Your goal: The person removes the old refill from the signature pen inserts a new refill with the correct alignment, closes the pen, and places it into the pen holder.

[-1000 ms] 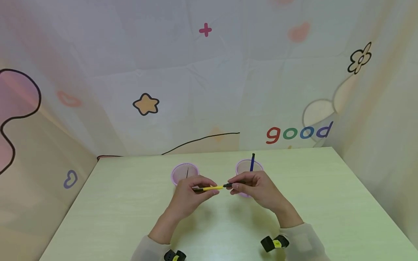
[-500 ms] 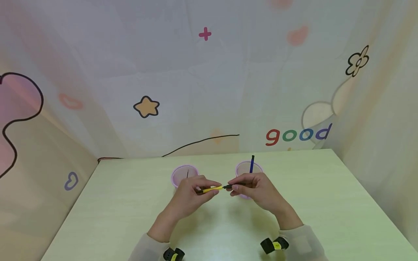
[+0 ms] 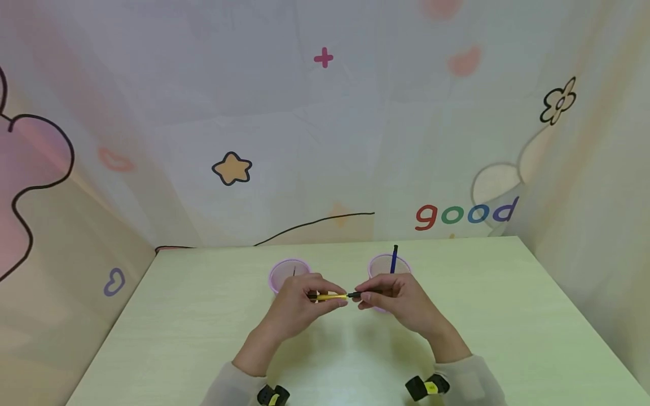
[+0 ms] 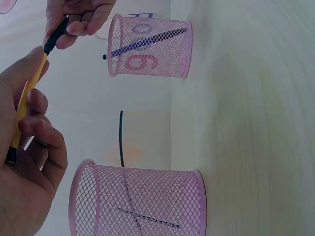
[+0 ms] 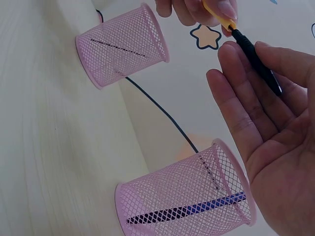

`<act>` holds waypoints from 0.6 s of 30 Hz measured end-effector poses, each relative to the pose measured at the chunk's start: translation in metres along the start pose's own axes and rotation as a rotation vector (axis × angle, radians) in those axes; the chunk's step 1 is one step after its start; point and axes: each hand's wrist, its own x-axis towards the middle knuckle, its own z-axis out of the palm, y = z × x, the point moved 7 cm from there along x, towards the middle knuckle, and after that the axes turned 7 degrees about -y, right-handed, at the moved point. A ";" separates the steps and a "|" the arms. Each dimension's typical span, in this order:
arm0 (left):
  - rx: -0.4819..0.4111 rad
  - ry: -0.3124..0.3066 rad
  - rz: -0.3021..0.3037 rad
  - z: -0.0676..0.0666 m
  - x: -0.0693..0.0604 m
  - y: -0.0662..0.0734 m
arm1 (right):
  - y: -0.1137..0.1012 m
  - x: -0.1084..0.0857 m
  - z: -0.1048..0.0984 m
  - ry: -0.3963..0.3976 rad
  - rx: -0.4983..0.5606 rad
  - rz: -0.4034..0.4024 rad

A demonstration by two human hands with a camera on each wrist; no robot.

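My left hand (image 3: 297, 304) pinches a yellow pen barrel (image 4: 30, 86) with a black end (image 4: 11, 155). Between the thumb and fingers of my right hand (image 3: 401, 296) is a black pen section (image 5: 256, 61), ribbed near the yellow part and tapered at its far end. The two parts meet end to end, roughly level above the table; whether they are joined fully cannot be told. Behind my left hand stands a pink mesh pen holder (image 4: 142, 196) with a thin dark stick (image 5: 115, 46) inside. A second mesh holder (image 5: 182, 182), behind my right hand, contains a blue pen (image 3: 394, 259).
Both holders stand upright on the pale table (image 3: 172, 321), near its back edge. A printed curtain (image 3: 284, 113) hangs behind the table and along its sides. Black wrist devices (image 3: 426, 387) are strapped at both sleeves.
The left fingertips have edged a little closer to the right hand, and the yellow barrel lies more level. Both hands keep their grips. The head view has shifted slightly.
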 end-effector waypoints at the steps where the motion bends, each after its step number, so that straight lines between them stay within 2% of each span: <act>1: 0.000 -0.003 0.002 0.000 0.000 0.001 | 0.000 0.000 0.000 -0.001 -0.001 0.001; 10: 0.008 -0.035 0.066 -0.002 0.001 0.009 | -0.001 0.000 0.001 0.009 0.009 -0.013; 18: 0.034 -0.047 0.067 -0.002 0.001 0.009 | -0.001 0.000 0.000 0.017 0.002 -0.006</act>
